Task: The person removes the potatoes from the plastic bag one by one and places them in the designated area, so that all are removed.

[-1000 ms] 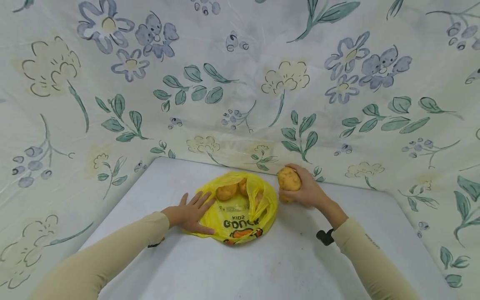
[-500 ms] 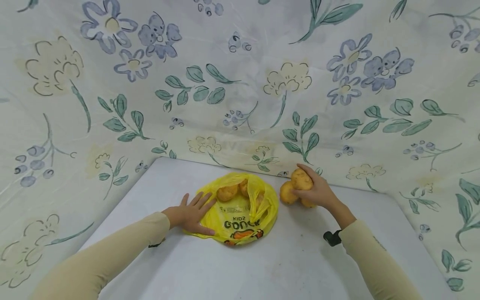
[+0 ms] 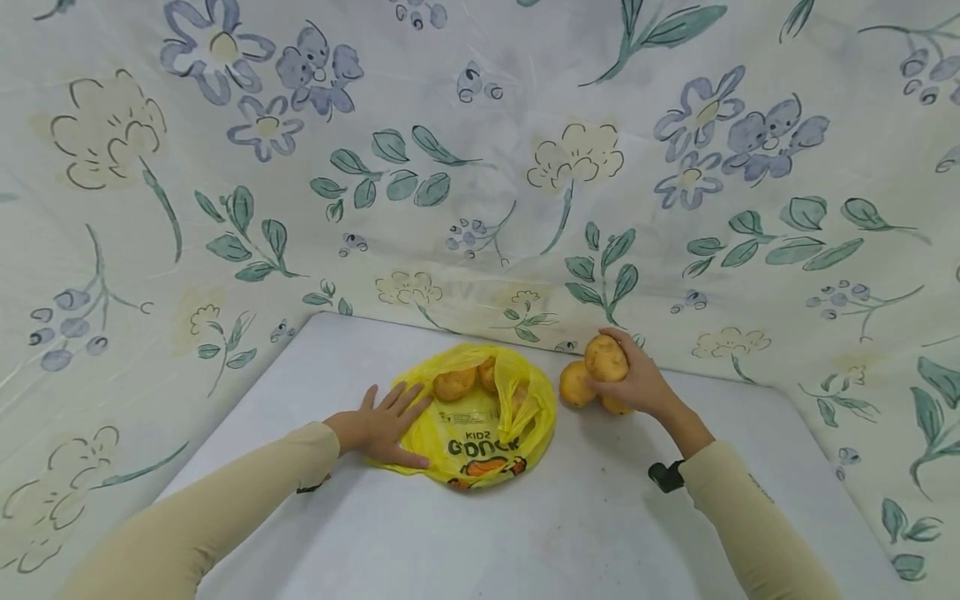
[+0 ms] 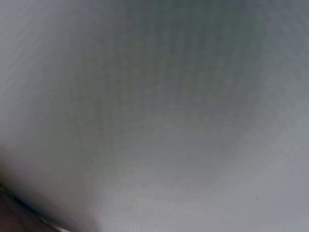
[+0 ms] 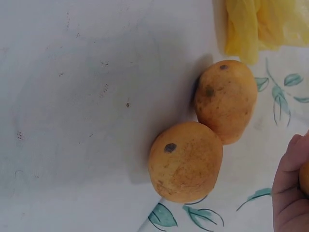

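My left hand point(image 3: 384, 423) lies with its fingers spread on the left side of a yellow plastic bag point(image 3: 465, 421). Through the bag's mouth, brown potatoes point(image 3: 454, 385) show inside. To the bag's right, my right hand point(image 3: 637, 375) grips a potato point(image 3: 607, 358) between thumb and fingers. Below and beside that one, two more potatoes point(image 5: 227, 101) rest side by side on the table, touching in the right wrist view. At that view's right edge, only part of the right hand point(image 5: 292, 186) and a sliver of its potato are visible.
The white table point(image 3: 525, 542) meets a floral sheet point(image 3: 480, 208) close behind the bag and potatoes. In the left wrist view, a blurred pale surface point(image 4: 193, 203) fills nearly everything.
Compared with a second ago, my right hand has shifted slightly right with its potato, uncovering the loose potatoes beneath. Since half a second ago it has barely moved. The left hand stays on the bag.
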A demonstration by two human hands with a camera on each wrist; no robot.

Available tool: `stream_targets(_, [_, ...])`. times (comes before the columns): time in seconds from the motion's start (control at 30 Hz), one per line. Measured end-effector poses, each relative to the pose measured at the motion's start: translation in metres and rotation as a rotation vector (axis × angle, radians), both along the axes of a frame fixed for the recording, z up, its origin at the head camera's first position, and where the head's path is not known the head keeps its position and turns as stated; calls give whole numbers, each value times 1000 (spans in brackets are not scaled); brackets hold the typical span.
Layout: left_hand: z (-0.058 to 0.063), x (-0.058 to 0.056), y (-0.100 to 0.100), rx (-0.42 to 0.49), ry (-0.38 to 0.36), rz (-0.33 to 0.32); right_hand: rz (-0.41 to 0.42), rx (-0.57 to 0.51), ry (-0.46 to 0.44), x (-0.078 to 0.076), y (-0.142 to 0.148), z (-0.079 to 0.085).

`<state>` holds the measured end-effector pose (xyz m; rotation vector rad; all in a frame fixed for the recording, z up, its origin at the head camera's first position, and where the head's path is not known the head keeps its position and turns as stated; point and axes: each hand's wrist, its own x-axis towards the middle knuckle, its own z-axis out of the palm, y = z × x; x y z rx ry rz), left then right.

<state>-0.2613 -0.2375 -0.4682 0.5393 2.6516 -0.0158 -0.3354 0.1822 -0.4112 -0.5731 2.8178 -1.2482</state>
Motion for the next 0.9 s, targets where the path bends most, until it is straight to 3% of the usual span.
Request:
stream_targets(0.47, [3, -1, -1, 2, -7, -3, -37, 33, -3, 3, 7, 3])
stream_targets(0.9, [4, 3, 1, 3, 2, 1, -115, -34, 35, 3, 16, 5])
